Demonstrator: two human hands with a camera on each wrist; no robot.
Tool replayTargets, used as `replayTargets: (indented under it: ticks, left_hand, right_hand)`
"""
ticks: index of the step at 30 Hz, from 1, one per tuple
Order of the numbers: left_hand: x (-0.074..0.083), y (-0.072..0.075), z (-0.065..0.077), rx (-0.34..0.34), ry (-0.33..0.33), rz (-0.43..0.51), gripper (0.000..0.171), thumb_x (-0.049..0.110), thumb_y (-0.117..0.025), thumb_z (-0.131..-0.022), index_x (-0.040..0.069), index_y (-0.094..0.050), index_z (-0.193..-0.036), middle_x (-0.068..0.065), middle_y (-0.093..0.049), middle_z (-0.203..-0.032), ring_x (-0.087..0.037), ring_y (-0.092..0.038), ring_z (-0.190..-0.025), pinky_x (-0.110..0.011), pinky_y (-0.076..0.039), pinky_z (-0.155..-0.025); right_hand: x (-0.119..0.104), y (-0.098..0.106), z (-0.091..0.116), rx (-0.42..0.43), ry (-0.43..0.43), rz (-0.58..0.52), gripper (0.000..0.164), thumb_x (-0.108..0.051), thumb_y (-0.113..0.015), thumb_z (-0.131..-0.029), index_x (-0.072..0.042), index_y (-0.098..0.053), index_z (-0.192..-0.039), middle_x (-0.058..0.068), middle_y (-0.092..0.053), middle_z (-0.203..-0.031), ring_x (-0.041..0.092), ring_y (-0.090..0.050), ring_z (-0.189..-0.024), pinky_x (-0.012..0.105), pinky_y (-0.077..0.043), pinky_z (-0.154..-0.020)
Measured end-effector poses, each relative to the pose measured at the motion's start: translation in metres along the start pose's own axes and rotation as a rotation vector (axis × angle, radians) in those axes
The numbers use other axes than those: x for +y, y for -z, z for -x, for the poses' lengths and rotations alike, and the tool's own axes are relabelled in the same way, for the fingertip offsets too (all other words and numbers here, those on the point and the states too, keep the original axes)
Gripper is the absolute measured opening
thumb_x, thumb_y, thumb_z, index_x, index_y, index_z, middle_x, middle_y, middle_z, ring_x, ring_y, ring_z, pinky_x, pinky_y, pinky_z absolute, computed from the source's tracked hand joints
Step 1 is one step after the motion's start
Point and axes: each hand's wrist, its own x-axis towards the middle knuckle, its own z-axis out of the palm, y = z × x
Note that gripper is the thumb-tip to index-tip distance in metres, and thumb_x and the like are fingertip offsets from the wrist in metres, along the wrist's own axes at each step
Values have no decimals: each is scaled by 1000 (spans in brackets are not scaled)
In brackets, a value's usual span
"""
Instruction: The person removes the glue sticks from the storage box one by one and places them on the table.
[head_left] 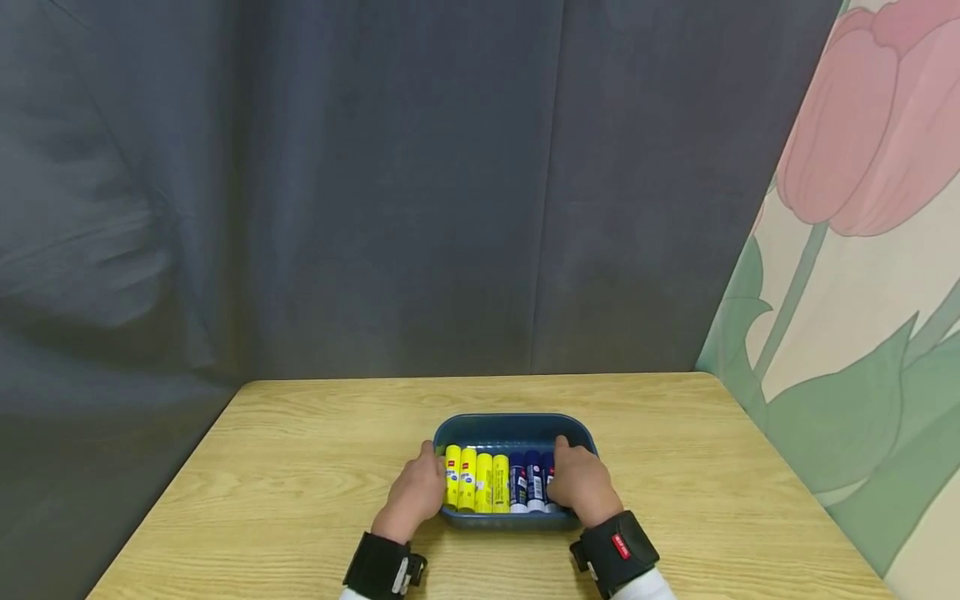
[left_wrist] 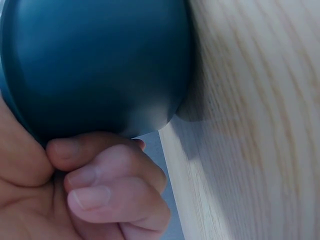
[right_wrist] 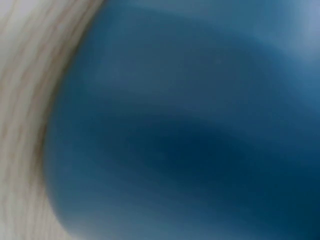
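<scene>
A dark blue plastic bin (head_left: 495, 522) sits on the wooden table, holding a row of glue sticks. Several yellow glue sticks (head_left: 483, 483) lie side by side on the left, and dark blue glue sticks with white ends (head_left: 534, 483) on the right. My left hand (head_left: 417, 492) grips the bin's left end; in the left wrist view its curled fingers (left_wrist: 125, 187) are against the outer wall. At the right end, my right hand (head_left: 585, 483) holds the rim, one finger reaching inside. It hides part of the rightmost sticks. Only the bin's blurred wall (right_wrist: 190, 125) and some table fill the right wrist view.
The light wooden table (head_left: 315, 450) extends around the bin on every side. A dark grey curtain (head_left: 420, 192) hangs behind and to the left. On the right stands a wall painted with a pink tulip (head_left: 847, 125). Both wrists wear black straps (head_left: 618, 550).
</scene>
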Motion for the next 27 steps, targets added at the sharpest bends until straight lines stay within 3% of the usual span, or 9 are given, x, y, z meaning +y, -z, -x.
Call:
replayTargets:
  ticks: [9, 27]
  left_hand:
    - [3, -1, -1, 5, -8, 17, 45, 19, -34, -99, -9, -27, -135, -9, -48, -70, -18, -46, -54, -31, -35, -45]
    - [1, 5, 4, -3, -6, 10, 49, 19, -35, -99, -10, -24, -137, -12, -50, -77, -19, -47, -57, -31, -37, -47]
  right_hand:
    - [0, 4, 0, 15, -1, 23, 73, -9, -71, -67, 9, -40, -130, 27, -62, -95, 30, -57, -70, 48, -52, -62]
    - [-5, 4, 3, 15, 5, 14, 73, -10, -71, -68, 9, -40, -131, 28, -62, -100, 30, -57, -74, 49, -52, -67]
